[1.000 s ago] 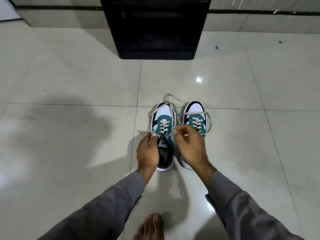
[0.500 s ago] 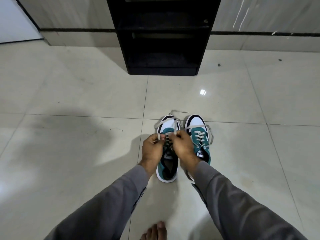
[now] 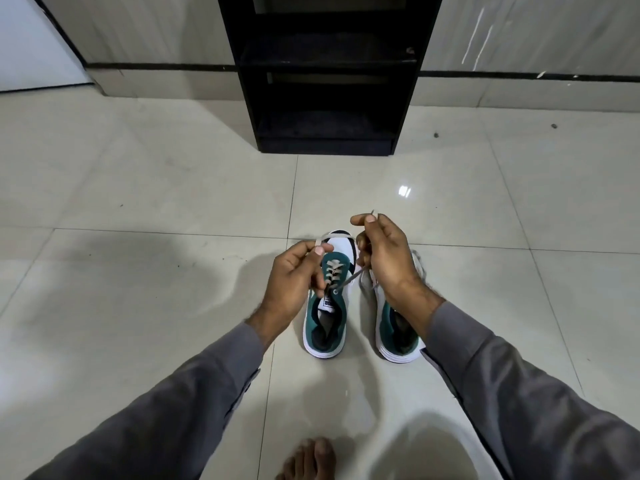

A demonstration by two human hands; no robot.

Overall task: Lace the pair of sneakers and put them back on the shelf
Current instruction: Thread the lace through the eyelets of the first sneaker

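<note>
Two teal and white sneakers stand side by side on the tiled floor, toes pointing away from me. The left sneaker (image 3: 327,317) has its grey lace (image 3: 333,270) threaded through most eyelets. My left hand (image 3: 294,282) pinches one lace end beside the shoe's tongue. My right hand (image 3: 382,258) holds the other lace end, raised above the toe, with the strand running down to an upper eyelet. The right sneaker (image 3: 398,336) is partly hidden behind my right wrist.
A black open shelf unit (image 3: 327,74) stands against the wall straight ahead, about one tile beyond the shoes. My bare foot (image 3: 310,460) rests on the floor at the bottom edge. Glossy tiles (image 3: 138,202) spread on both sides.
Both hands have come apart and lifted, drawing the two lace ends of the left sneaker up and outward. The camera has tilted up, showing more of the shelf.
</note>
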